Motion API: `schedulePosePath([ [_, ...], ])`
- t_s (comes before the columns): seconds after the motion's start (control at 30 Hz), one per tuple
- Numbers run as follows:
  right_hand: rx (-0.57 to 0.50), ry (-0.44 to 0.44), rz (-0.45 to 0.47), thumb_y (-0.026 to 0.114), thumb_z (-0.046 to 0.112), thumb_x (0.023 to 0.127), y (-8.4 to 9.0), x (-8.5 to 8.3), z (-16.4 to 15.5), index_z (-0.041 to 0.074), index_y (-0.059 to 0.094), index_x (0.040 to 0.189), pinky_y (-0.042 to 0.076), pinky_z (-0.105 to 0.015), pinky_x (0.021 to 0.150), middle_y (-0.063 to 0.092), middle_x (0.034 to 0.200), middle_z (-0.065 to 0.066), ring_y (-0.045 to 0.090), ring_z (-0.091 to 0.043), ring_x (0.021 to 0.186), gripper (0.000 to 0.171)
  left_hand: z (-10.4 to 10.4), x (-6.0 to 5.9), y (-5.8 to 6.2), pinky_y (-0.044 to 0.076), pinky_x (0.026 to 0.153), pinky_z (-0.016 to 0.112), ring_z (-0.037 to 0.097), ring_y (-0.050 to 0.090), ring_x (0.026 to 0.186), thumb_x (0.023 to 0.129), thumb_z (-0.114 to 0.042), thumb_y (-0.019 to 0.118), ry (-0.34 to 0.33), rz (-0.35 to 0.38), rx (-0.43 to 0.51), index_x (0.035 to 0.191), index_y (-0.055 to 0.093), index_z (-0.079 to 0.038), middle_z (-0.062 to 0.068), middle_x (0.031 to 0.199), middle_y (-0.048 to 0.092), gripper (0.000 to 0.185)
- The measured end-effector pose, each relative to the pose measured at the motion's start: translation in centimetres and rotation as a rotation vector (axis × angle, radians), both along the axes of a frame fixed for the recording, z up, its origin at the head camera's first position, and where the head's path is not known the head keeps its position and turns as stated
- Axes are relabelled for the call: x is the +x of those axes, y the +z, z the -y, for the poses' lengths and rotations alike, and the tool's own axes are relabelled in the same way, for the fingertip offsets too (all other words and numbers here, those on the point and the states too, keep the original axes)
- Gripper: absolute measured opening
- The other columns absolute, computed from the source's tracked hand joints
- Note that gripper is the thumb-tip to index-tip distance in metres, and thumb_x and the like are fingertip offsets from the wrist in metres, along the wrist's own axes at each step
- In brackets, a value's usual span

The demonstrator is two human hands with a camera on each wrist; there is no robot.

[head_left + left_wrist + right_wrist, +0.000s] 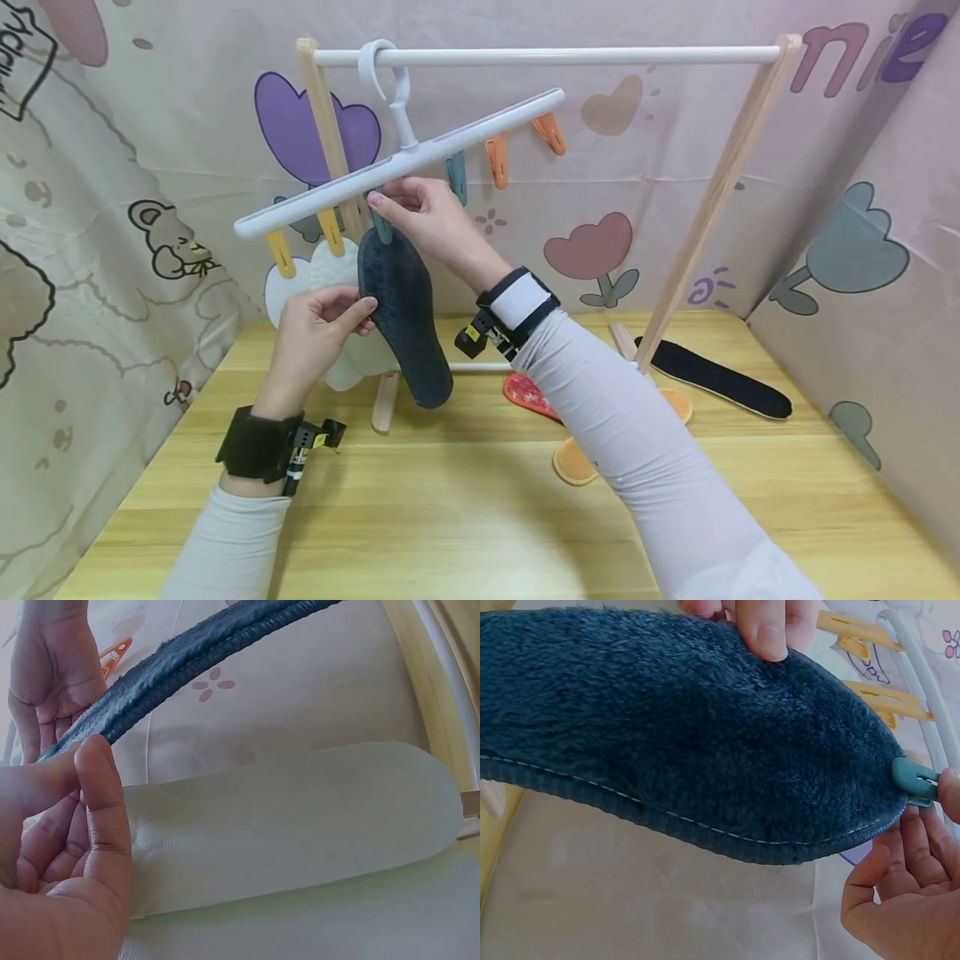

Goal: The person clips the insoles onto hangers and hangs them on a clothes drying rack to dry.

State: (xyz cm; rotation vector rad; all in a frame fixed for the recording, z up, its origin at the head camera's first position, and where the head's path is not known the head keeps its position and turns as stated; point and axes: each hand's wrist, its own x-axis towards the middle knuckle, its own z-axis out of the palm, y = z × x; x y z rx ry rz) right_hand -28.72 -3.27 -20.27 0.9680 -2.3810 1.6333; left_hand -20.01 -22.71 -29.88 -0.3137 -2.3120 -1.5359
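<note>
A dark blue fleecy insole [405,325] hangs toe-up from a teal clip [382,227] on a tilted white clip hanger [405,154]. The hanger hooks over the white rod [570,56] of a wooden rack. My left hand [363,310] pinches the insole's left edge between thumb and fingers; its thumb [769,626] lies on the fleece. My right hand [384,200] pinches the teal clip [913,778] at the insole's [667,735] tip, just under the hanger bar. Behind it, white insoles [300,825] hang from yellow clips [281,254].
More clips hang along the hanger: one teal [456,177], two orange [497,160]. On the yellow wooden table [450,517] lie a black insole [712,379], a red one [528,392] and orange ones [573,460], behind my right forearm. Patterned cloth walls close in on three sides.
</note>
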Motion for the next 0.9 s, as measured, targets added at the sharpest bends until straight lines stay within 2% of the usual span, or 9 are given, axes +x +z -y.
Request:
schedulePosePath([
  [0.47, -0.023, 0.02, -0.02, 0.063, 0.028, 0.11, -0.17, 0.08, -0.06, 0.002, 0.07, 0.136, 0.054, -0.035, 0.115, 0.074, 0.136, -0.013, 0.07, -0.021, 0.13, 0.037, 0.03, 0.08, 0.03, 0.062, 0.075, 0.017, 0.004, 0.073, 0.073, 0.102, -0.02, 0.077, -0.005, 0.009, 0.035, 0.114, 0.078, 0.003, -0.013, 0.081, 0.075, 0.026],
  [0.9, -0.023, 0.042, 0.014, 0.062, 0.028, 0.111, -0.43, -0.01, -0.19, 0.003, 0.069, 0.14, 0.054, -0.034, 0.114, 0.073, 0.139, -0.013, 0.069, -0.02, 0.13, 0.038, 0.29, -0.26, -0.11, 0.064, 0.074, 0.02, 0.004, 0.076, 0.074, 0.102, -0.016, 0.077, -0.041, 0.013, 0.087, 0.114, 0.075, 0.007, -0.015, 0.082, 0.077, 0.027],
])
